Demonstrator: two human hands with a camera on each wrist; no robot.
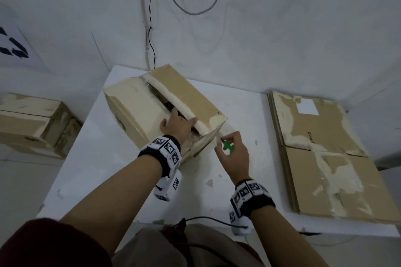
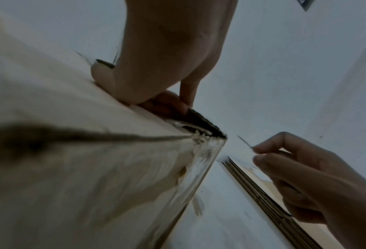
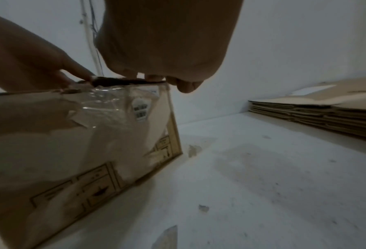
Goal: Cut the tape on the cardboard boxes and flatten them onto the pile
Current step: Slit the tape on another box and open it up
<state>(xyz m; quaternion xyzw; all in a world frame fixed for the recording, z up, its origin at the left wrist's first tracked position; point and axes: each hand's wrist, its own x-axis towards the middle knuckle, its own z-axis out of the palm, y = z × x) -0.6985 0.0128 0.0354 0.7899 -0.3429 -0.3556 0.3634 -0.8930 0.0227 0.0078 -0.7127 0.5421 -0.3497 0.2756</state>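
Note:
A taped cardboard box (image 1: pixel 138 104) stands on the white table (image 1: pixel 104 175), its top seam split open along the middle. My left hand (image 1: pixel 180 118) lies on the box's near end, fingers hooked into the open seam and gripping a top flap's edge (image 2: pixel 201 121). My right hand (image 1: pixel 222 140) hovers just off the box's near right corner and pinches a green-handled cutter (image 1: pixel 227 146). Its thin blade (image 2: pixel 244 141) points at that corner without touching it. Crumpled clear tape (image 3: pixel 105 101) clings to the box's end face. The pile of flattened boxes (image 1: pixel 321 154) lies on the table's right side.
Another closed box (image 1: pixel 32 123) sits low at the left, off the table. Cables (image 1: pixel 152 28) hang down the wall behind. Scraps of tape (image 3: pixel 193 150) lie on the table between the box and the pile (image 3: pixel 326 114). A cord (image 1: pixel 208 219) runs along the near edge.

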